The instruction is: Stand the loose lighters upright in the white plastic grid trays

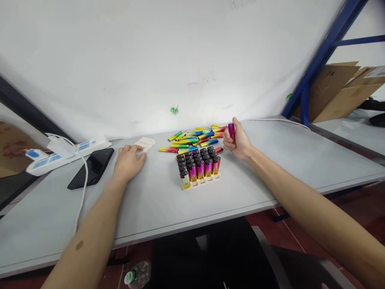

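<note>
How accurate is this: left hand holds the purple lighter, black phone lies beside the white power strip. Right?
Not quite: wrong hand. The right hand holds the purple lighter, as the head view shows. The rest stands: the black phone lies beside the white power strip.

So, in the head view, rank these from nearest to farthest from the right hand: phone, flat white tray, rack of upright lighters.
1. Rack of upright lighters: just left of the right hand.
2. Flat white tray: farther left, at the left hand's fingertips.
3. Phone: farthest, left of the left hand.
</note>
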`<move>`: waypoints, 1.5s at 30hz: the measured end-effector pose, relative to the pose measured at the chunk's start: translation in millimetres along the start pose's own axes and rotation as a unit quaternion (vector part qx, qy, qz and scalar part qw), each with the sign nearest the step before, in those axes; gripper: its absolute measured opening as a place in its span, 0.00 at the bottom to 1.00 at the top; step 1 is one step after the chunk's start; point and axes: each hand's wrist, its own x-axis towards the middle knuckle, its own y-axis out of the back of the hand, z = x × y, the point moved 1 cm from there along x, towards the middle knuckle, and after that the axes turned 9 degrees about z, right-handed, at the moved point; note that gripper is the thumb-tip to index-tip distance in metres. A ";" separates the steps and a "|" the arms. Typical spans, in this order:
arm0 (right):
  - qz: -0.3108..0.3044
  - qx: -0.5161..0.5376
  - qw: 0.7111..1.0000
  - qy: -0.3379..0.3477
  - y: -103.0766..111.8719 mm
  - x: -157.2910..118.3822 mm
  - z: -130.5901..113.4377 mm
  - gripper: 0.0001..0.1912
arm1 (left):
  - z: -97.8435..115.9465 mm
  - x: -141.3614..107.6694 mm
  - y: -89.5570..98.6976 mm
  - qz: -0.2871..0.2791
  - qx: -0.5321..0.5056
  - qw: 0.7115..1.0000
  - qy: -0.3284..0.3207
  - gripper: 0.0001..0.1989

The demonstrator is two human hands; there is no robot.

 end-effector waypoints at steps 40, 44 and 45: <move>0.065 0.020 0.997 0.027 -3.7 -2.0 -2.2 0.25 | -9.1 3.9 -8.0 0.018 0.016 0.999 -0.023 0.23; 0.029 -0.081 0.991 0.103 -3.0 -6.9 -6.6 0.15 | -7.4 3.1 -6.0 0.017 0.007 1.000 -0.016 0.22; 0.016 -0.107 0.984 0.141 -2.8 -11.5 -10.0 0.14 | -6.8 2.9 -5.4 0.016 0.007 1.000 -0.012 0.22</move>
